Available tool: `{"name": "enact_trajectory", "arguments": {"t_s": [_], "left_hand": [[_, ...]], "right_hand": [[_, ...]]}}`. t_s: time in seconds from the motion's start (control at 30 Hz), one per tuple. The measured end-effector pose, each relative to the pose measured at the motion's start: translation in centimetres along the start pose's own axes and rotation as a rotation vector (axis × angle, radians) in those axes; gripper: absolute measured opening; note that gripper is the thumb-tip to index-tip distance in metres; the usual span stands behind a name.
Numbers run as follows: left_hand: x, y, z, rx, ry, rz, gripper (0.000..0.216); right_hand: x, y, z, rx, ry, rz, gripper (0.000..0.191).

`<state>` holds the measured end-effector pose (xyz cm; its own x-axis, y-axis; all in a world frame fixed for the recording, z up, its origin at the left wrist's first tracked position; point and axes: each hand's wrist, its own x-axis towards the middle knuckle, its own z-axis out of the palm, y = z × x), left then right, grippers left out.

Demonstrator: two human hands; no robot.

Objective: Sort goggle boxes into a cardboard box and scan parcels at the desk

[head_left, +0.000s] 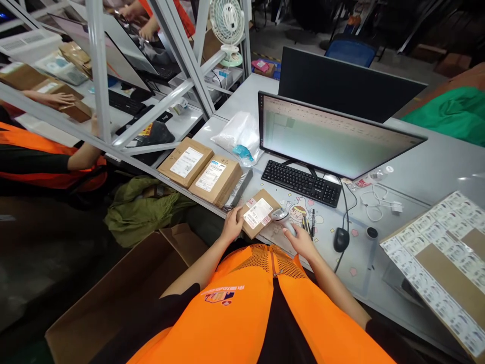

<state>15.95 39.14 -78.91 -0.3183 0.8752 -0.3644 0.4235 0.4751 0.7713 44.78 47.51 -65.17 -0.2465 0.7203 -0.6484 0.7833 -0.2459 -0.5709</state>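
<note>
My left hand (232, 225) grips the near left edge of a small brown cardboard box (248, 229) with a white shipping label on top. In my right hand (302, 241) is a grey and white barcode scanner (281, 214), my fingers wrapped round its handle. The scanner's head sits just right of the label, over the box's right edge; I cannot tell whether they touch. Two larger labelled boxes, a left one (177, 166) and a right one (212, 184), lie side by side on the desk, left of the small box.
A keyboard (301, 183) lies below a lit monitor (333, 134). Right of my hands are a mouse (341, 239) and a cardboard sheet of stickers (435, 242). A large open carton (113, 283) stands below the desk at left. Beyond the metal frame (97, 71), other people work.
</note>
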Motion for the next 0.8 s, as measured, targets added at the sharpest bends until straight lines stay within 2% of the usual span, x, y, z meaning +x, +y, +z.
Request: {"name": "enact_trajectory", "arguments": {"t_s": [0.1, 0.27, 0.37, 0.47, 0.53, 0.63, 0.73, 0.8], "left_hand": [[0.0, -0.1, 0.2, 0.006, 0.007, -0.022, 0.048], [-0.2, -1.0, -0.3, 0.016, 0.014, -0.065, 0.05], [-0.5, -1.4, -0.6, 0.013, 0.014, -0.077, 0.052], [-0.7, -1.5, -0.7, 0.008, 0.014, -0.085, 0.052], [-0.8, -1.4, -0.7, 0.001, 0.01, -0.078, 0.051], [-1.0, -1.0, -0.4, -0.002, -0.013, -0.019, 0.05], [-1.3, -0.5, -0.2, 0.067, -0.081, 0.064, 0.062], [-1.6, -0.1, 0.0, 0.16, -0.145, 0.077, 0.075]], "right_hand": [[-1.3, -0.6, -1.3, 0.075, -0.086, -0.041, 0.048], [-3.3, -4.3, -3.1, 0.07, -0.293, -0.203, 0.044], [-3.4, -5.7, -3.0, 0.018, -0.324, -0.214, 0.041], [-3.1, -5.7, -2.3, 0.003, -0.334, -0.198, 0.04], [-2.5, -5.0, -1.6, 0.023, -0.287, -0.202, 0.044], [-0.8, -2.6, 0.0, 0.013, -0.051, -0.148, 0.055], [2.0, 1.1, 2.0, -0.072, 0.196, -0.016, 0.066], [3.7, 3.6, 3.5, -0.149, 0.247, 0.059, 0.069]]}}
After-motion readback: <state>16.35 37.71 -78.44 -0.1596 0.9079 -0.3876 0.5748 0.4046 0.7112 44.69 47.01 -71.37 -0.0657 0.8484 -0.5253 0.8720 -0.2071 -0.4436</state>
